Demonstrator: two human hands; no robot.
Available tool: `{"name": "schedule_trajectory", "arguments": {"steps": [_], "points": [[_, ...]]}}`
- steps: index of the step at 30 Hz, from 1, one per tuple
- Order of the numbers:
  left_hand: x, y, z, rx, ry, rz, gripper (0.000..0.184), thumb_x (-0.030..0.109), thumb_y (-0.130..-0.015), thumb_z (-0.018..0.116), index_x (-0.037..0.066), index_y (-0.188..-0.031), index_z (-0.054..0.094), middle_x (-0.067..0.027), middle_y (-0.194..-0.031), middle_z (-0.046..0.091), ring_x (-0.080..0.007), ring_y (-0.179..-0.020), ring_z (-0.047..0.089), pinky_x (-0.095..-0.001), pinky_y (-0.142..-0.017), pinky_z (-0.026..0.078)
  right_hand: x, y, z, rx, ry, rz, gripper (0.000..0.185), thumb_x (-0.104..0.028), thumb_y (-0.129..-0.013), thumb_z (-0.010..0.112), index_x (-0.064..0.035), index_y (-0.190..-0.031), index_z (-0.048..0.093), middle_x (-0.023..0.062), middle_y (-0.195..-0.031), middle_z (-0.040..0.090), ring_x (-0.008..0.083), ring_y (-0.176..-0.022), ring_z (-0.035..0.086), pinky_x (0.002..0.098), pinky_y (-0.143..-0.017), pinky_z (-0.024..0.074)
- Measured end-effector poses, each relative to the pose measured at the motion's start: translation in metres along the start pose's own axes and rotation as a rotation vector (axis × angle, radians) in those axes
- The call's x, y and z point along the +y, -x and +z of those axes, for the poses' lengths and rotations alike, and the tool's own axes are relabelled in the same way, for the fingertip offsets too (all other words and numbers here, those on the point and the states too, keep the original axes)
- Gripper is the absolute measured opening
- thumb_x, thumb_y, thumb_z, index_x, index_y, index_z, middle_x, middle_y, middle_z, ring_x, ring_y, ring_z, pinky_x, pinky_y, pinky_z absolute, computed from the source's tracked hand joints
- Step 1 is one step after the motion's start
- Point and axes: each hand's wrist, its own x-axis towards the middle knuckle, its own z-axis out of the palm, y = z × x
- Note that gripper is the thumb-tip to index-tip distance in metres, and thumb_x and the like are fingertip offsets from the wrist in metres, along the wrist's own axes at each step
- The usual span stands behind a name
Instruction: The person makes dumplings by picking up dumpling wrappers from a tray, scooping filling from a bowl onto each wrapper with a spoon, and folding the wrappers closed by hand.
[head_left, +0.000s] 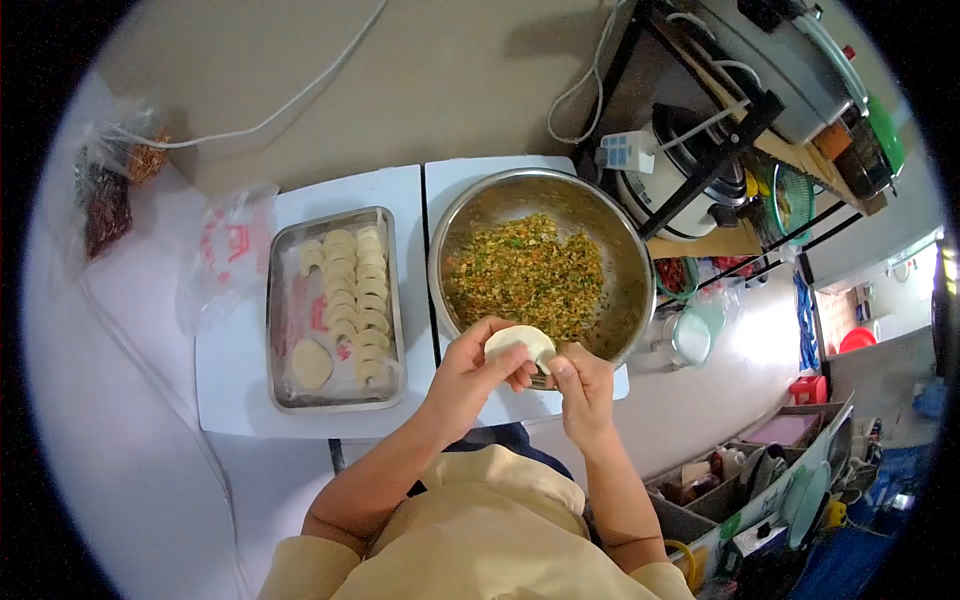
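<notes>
Between my two hands is a folded dumpling of pale dough, held over the near rim of a big steel bowl. My left hand cups it from the left, its thumb across the dough. On the right side, my right hand pinches the dough's edge between thumb and fingers. Chopped filling, flecked green and orange, fills the bowl's bottom. To the left lies a metal tray with rows of shaped dumplings and a flat round wrapper. Whether filling sits inside the held dough is hidden.
Tray and bowl stand on a white table. A crumpled plastic bag is by its left edge. Close behind the bowl's right side stands a rack with a rice cooker and a power strip. Cluttered bins stand at lower right.
</notes>
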Motion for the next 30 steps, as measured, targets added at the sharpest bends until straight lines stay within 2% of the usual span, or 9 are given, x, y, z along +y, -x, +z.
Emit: {"name": "schedule_trajectory", "arguments": {"steps": [6, 13, 17, 19, 20, 23, 25, 28, 30], "points": [[0.004, 0.011, -0.016, 0.022, 0.056, 0.012, 0.023, 0.019, -0.093, 0.053, 0.002, -0.108, 0.048, -0.0062, -0.082, 0.061, -0.0119, -0.072, 0.056, -0.0261, -0.066, 0.045, -0.004, -0.001, 0.018, -0.086, -0.016, -0.092, 0.025, -0.019, -0.092, 0.052, 0.0015, -0.079, 0.057, 0.0101, -0.066, 0.051, 0.0203, -0.061, 0.049, 0.0296, -0.058, 0.0399], [0.014, 0.025, -0.053, -0.058, -0.007, 0.038, 0.033, 0.015, -0.092, 0.053, 0.003, -0.122, 0.044, -0.0081, -0.089, 0.063, -0.0131, -0.077, 0.058, -0.0272, -0.068, 0.046, -0.008, -0.005, 0.049, -0.078, -0.170, 0.091, 0.025, -0.021, -0.092, 0.053, 0.0026, -0.098, 0.059, 0.0090, -0.078, 0.060, 0.0139, -0.063, 0.053, 0.0282, -0.059, 0.0435], [0.007, 0.035, -0.077, -0.087, -0.266, 0.010, 0.044, 0.009, -0.088, 0.057, 0.004, -0.129, 0.043, -0.0105, -0.090, 0.064, -0.0158, -0.080, 0.061, -0.0316, -0.069, 0.050, -0.014, -0.010, 0.084, -0.146, 0.109, 0.016, 0.020, -0.014, -0.090, 0.055, 0.0022, -0.099, 0.061, 0.0143, -0.087, 0.064, 0.0220, -0.071, 0.062, 0.0321, -0.066, 0.0487], [0.016, 0.042, -0.078, 0.094, -0.796, -0.020, 0.043, 0.008, -0.084, 0.060, 0.005, -0.125, 0.048, -0.0156, -0.089, 0.064, -0.0205, -0.075, 0.063, -0.0335, -0.067, 0.049, -0.008, -0.010, 0.103, -0.120, 0.360, -0.099, 0.016, -0.011, -0.088, 0.055, 0.0012, -0.096, 0.062, 0.0177, -0.089, 0.064, 0.0302, -0.075, 0.062, 0.0361, -0.068, 0.0496], [-0.001, 0.042, -0.087, 0.197, -0.930, 0.134, 0.043, 0.005, -0.080, 0.059, 0.007, -0.123, 0.049, -0.0200, -0.089, 0.063, -0.0275, -0.073, 0.064, -0.0356, -0.068, 0.049, -0.005, -0.010, 0.113, -0.120, 0.428, -0.174, 0.017, -0.008, -0.085, 0.056, -0.0012, -0.099, 0.062, 0.0168, -0.087, 0.064, 0.0333, -0.074, 0.061, 0.0395, -0.066, 0.0486], [-0.010, 0.045, -0.099, 0.353, -0.969, 0.181, 0.043, 0.000, -0.080, 0.055, 0.008, -0.122, 0.049, -0.0216, -0.088, 0.063, -0.0322, -0.075, 0.064, -0.0370, -0.069, 0.049, 0.008, -0.006, 0.146, -0.007, 0.666, -0.388, 0.018, -0.004, -0.084, 0.054, -0.0031, -0.101, 0.061, 0.0111, -0.078, 0.062, 0.0301, -0.065, 0.057, 0.0375, -0.058, 0.0445], [-0.012, 0.046, -0.109, 0.394, -0.911, 0.189, 0.044, -0.004, -0.080, 0.050, 0.010, -0.122, 0.049, -0.0173, -0.089, 0.065, -0.0269, -0.078, 0.065, -0.0340, -0.069, 0.049, 0.021, -0.006, 0.163, 0.024, 0.731, -0.456, 0.028, -0.004, -0.080, 0.057, -0.0049, -0.109, 0.059, 0.0086, -0.072, 0.058, 0.0267, -0.061, 0.054, 0.0379, -0.056, 0.0422], [-0.031, 0.036, -0.134, 0.457, -0.091, 0.146, 0.044, -0.006, -0.078, 0.046, 0.006, -0.120, 0.052, -0.0077, -0.098, 0.062, -0.0171, -0.089, 0.061, -0.0283, -0.074, 0.050, 0.025, -0.004, 0.179, -0.023, 0.757, -0.529, 0.047, -0.005, -0.079, 0.058, -0.0028, -0.124, 0.050, 0.0062, -0.068, 0.054, 0.0231, -0.062, 0.054, 0.0355, -0.058, 0.0419], [-0.033, 0.032, -0.160, 0.476, -0.135, 0.116, 0.042, -0.006, -0.077, 0.047, 0.005, -0.118, 0.053, -0.0084, -0.100, 0.061, -0.0163, -0.089, 0.061, -0.0278, -0.074, 0.050, 0.021, 0.000, 0.183, -0.084, 0.776, -0.480, 0.050, -0.005, -0.078, 0.059, -0.0030, -0.126, 0.048, 0.0061, -0.067, 0.054, 0.0225, -0.062, 0.055, 0.0360, -0.059, 0.0422]]}}
